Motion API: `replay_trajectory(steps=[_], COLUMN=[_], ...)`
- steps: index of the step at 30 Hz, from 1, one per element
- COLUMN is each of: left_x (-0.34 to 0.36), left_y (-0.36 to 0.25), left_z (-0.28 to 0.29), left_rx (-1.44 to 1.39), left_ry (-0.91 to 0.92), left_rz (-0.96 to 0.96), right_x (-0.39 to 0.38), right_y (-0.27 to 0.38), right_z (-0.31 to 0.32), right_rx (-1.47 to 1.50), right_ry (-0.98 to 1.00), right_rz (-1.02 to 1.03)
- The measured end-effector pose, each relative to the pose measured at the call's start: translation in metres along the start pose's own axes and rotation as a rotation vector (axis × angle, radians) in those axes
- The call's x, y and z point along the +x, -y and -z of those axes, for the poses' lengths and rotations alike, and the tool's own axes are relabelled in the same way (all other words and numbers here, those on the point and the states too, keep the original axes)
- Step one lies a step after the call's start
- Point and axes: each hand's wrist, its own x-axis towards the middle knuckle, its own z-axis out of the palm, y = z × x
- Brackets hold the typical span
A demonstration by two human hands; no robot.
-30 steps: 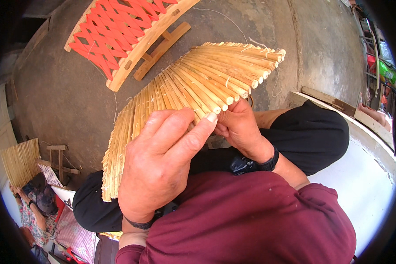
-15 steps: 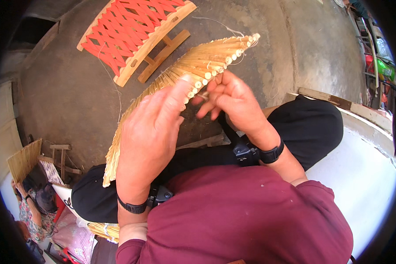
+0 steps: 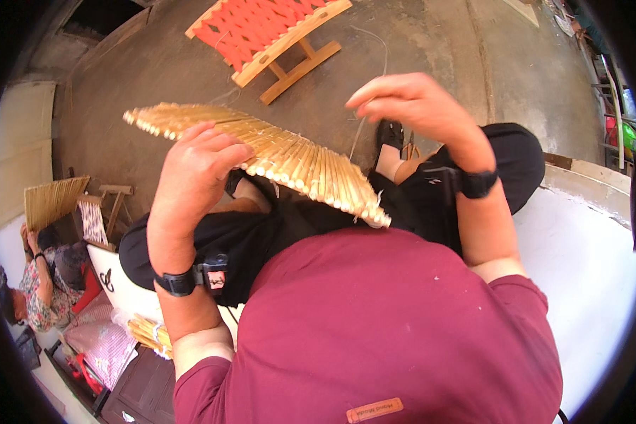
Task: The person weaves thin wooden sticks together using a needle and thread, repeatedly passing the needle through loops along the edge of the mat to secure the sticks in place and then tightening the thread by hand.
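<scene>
A mat of pale stalks bound side by side (image 3: 304,159) slants across my lap, its round cut ends toward me. My left hand (image 3: 198,166) grips its near edge left of the middle, fingers curled over the top and thumb hidden. Off the mat's right part, my right hand (image 3: 420,106) is raised with fingers bent and close together. A thin pale thread (image 3: 357,140) runs from the mat up to this hand and shows again beyond it, over the floor. The fingertips seem closed on the thread, though the thumb is hidden.
A wooden stool with red woven webbing (image 3: 261,32) stands ahead on the concrete floor. At the left, another person (image 3: 46,283) holds a similar stalk mat (image 3: 53,201). A bundle of stalks (image 3: 148,332) lies by my left elbow. Shelving with colourful items (image 3: 618,127) is at far right.
The mat has swung round, its right end now toward my body. My left hand has shifted left along it. My right hand has left its edge and risen up and right with thread.
</scene>
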Motion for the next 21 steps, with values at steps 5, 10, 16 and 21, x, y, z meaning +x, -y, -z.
replay_trajectory(steps=[5,10,16,21], left_x=[-0.024,-0.04,-0.038,-0.024], left_y=[-0.017,-0.033,-0.035,-0.031], left_z=[-0.029,-0.055,-0.044,-0.035], left_rx=[0.274,0.073,-0.16,-0.152], left_ry=[-0.252,-0.366,-0.338,-0.26], left_rz=[0.067,0.107,0.106,0.098], right_x=[0.036,0.044,0.04,0.045], right_y=[-0.04,-0.047,-0.044,-0.048], right_z=[-0.088,-0.119,-0.126,-0.134], right_rx=[0.185,0.403,0.201,0.178], right_ry=[0.291,0.36,0.317,0.066], right_rz=[0.084,0.074,0.286,0.531])
